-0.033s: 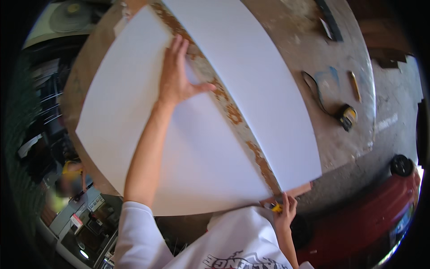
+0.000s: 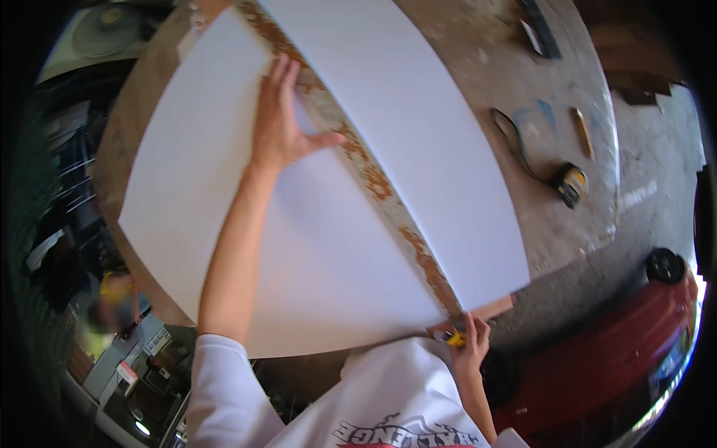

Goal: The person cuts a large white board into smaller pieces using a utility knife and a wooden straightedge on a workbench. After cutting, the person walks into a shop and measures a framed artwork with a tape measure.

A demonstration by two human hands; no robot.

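Observation:
A large white sheet (image 2: 448, 149) covers much of the work table. Across it runs a long, straight, worn strip (image 2: 377, 183) with brown, rust-like patches. My left hand (image 2: 276, 123) rests with spread fingers on the sheet and the strip's left edge, its thumb lying on the strip. At the strip's near end my right hand (image 2: 472, 347) is closed, close to my body. A small yellow-and-dark tool (image 2: 452, 338) shows at its fingers, mostly hidden, so its exact kind is unclear.
On the table's (image 2: 485, 67) right lie a tape measure (image 2: 570, 185) with a dark strap, a pencil-like stick (image 2: 584, 134) and a black bar (image 2: 541, 30). Another person's hand (image 2: 213, 9) shows at the far left edge. A red car (image 2: 597, 358) stands at lower right.
The whole scene has shifted slightly left and up in the picture. Both hands keep the same places on the strip and sheet.

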